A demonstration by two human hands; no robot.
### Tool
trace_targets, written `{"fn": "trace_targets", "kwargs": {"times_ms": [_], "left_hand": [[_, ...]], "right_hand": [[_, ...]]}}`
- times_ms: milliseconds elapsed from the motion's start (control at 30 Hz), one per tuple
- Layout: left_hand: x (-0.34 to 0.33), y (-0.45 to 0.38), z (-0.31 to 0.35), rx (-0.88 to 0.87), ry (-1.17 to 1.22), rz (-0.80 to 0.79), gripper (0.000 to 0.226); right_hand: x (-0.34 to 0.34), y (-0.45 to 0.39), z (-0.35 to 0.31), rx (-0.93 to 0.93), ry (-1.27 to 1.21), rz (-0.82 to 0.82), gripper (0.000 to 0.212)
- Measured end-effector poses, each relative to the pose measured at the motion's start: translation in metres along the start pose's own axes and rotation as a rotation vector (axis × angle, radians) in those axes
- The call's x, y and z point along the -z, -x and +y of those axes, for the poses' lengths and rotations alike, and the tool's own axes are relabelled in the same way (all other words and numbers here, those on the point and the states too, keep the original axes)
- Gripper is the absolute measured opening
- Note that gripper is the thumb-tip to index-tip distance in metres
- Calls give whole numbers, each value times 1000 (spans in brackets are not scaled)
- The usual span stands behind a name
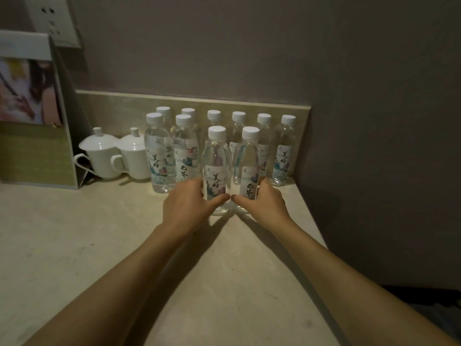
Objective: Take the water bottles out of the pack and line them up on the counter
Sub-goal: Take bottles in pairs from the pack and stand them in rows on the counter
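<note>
It looked like a hotel guest room, dimly lit, with a pale stone counter [74, 233] set into a corner of plain grey walls. Two white lidded cups [117, 156] stood beside a standing printed card in a holder [32, 108], the sort of courtesy setup rooms provide. Behind them sat many small identical water bottles [239, 136], and a wall socket [53, 20] was mounted above.
</note>
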State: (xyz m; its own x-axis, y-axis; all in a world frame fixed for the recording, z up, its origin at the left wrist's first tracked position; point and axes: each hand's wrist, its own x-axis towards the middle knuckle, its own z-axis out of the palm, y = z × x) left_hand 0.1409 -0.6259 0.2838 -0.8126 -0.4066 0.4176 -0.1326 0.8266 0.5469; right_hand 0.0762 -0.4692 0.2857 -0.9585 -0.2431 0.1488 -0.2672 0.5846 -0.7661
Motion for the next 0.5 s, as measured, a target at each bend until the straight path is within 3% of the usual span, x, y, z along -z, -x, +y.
{"fn": "trace_targets", "kwargs": {"times_ms": [133,500], "left_hand": [[-4,-2,3,4,114,8,40],[-19,-4,-2,82,200,140,40]], "right_hand": [[-8,1,-4,-36,30,51,64],[-17,-3,-11,-64,72,55,63]]}}
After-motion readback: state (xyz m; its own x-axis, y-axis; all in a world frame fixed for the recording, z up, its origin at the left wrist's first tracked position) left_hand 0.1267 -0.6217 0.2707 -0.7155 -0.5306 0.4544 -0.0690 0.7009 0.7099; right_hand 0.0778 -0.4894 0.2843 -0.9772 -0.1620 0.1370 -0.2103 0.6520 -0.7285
